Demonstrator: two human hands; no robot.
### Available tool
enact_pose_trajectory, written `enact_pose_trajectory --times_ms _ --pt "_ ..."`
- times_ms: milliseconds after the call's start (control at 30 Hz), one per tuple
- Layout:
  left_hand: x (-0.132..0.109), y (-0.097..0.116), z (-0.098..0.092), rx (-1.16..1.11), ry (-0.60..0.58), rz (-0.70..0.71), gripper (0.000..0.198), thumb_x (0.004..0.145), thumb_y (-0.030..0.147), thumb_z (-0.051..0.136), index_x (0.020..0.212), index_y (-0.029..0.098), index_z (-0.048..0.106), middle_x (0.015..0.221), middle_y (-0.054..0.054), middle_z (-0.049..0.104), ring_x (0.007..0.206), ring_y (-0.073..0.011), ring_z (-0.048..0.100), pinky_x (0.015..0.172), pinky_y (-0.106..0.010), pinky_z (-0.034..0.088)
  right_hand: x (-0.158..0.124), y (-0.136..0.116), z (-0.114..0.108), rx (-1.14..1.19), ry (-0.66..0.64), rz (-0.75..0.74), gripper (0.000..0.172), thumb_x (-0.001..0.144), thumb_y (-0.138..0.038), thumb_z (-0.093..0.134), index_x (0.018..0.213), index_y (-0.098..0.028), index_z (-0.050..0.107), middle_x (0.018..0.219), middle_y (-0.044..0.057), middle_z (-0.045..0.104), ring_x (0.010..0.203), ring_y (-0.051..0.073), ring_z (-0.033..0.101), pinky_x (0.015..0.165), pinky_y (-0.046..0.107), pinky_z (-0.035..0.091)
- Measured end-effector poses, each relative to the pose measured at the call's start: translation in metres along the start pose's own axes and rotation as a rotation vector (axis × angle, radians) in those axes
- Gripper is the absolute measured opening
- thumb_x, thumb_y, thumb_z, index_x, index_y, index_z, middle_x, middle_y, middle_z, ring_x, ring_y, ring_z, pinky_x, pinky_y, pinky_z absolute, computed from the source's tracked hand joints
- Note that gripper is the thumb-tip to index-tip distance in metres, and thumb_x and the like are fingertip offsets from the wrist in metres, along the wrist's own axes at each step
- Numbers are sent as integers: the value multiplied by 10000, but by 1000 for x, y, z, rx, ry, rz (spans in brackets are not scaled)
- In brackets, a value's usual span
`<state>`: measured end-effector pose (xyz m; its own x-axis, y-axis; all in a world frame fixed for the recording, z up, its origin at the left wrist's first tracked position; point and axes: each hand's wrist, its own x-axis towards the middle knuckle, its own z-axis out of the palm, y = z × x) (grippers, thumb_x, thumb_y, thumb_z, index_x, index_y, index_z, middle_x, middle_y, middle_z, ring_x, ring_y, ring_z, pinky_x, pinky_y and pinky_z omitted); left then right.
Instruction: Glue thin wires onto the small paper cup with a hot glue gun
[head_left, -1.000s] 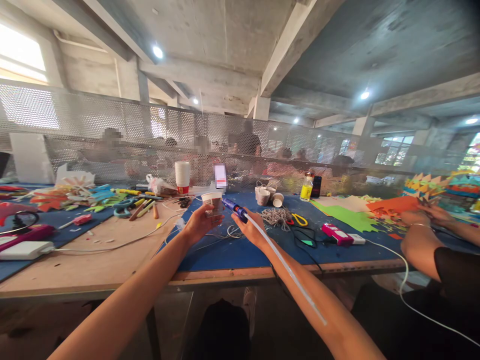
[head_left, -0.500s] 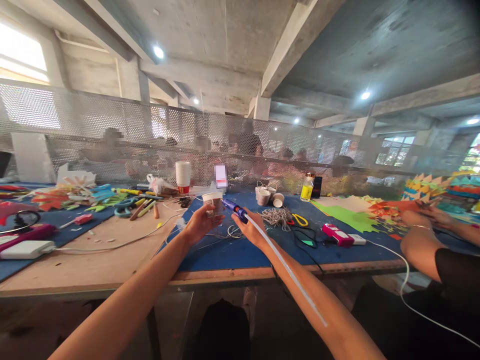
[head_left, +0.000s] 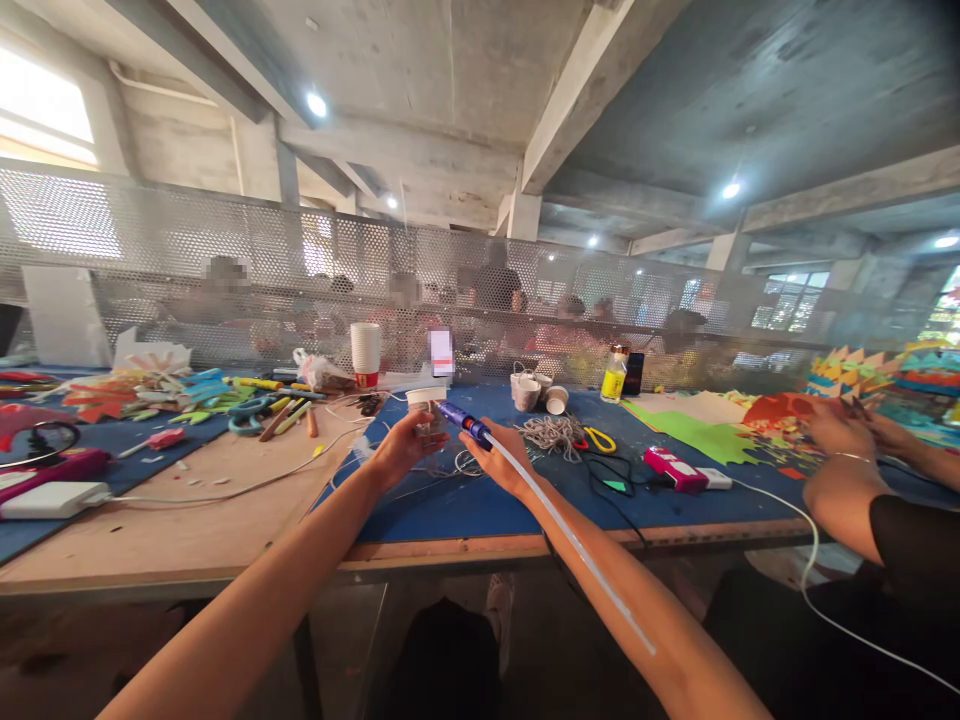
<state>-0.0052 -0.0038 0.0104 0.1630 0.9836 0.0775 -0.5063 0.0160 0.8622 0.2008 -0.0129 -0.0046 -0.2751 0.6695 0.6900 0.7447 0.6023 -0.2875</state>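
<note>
My left hand is wrapped round a white paper cup, whose rim shows above my fingers. In my right hand is a blue glue gun, its front end pointing at the cup's side. Whether the tip touches the cup I cannot tell. From the gun's rear a long pale glue stick runs back above my right forearm. Beyond my right hand lies a bundle of grey cord, with several small paper cups behind it.
Yellow-handled scissors and a pink power strip lie to the right. Behind stand stacked paper cups, a phone and a yellow-labelled bottle. A co-worker's hands hold orange paper at far right. Cables cross the table.
The glue gun has shifted slightly left, and its front end now overlaps the cup's side in view. The cup has turned or tilted a little. The co-worker's hands have moved slightly.
</note>
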Motion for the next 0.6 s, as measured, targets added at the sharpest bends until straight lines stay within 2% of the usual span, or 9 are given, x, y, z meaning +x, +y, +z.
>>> enact_pose_trajectory --times_ms 233,600 --pt "2 -3 -2 49 13 21 207 773 170 664 980 166 664 832 -57 741 703 -216 740 674 -308 590 0 -2 -1 -4 -14 -11 273 983 -460 573 878 -215 636 772 28 720 725 173 684 604 226 339" --pt "3 -3 -3 30 7 1 200 790 174 653 988 159 671 828 -74 744 718 -217 740 694 -307 587 -1 -2 -1 -10 -4 -15 263 977 -454 583 883 -214 636 780 32 730 738 177 698 610 224 355"
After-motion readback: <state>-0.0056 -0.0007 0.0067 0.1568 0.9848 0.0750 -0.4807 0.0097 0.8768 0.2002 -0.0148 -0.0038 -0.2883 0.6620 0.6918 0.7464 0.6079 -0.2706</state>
